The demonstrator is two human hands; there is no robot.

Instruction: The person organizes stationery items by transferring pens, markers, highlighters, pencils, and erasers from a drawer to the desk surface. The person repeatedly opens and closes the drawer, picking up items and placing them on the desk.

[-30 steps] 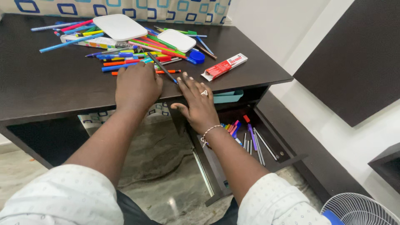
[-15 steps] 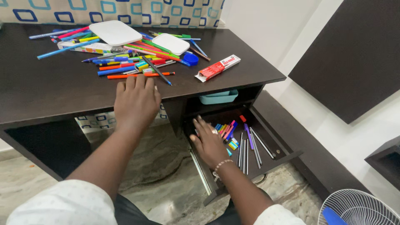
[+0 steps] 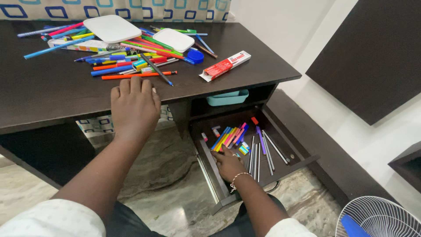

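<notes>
— Dark wood under both hands. How do the grips stand?

— Left hand [image 3: 133,105] lies flat near the front edge of the table [image 3: 52,94], palm down, fingers loosely spread, holding nothing. Right hand [image 3: 228,164] is down in the open drawer [image 3: 287,147], fingers curled over the near ends of the coloured pens [image 3: 230,136] lying there. Whether it has closed on one, I cannot tell.

— How far along does the sorting look?

— By my judgement, partly done. Some pens, a few grey pencils [image 3: 258,158] and small erasers lie in the drawer. Far more remain on top: a loose heap of pens and markers [image 3: 127,61], an orange pen [image 3: 138,75] nearest the left hand, two white lids [image 3: 113,27], a blue cap [image 3: 195,56] and a red-and-white box [image 3: 224,66].

— Surroundings?

— Teal tray [image 3: 228,97] on the shelf beneath the top. Patterned cloth with blue squares behind, marbled stone floor, white walls, dark panel on the right, white fan [image 3: 381,217] at the lower right corner.
</notes>
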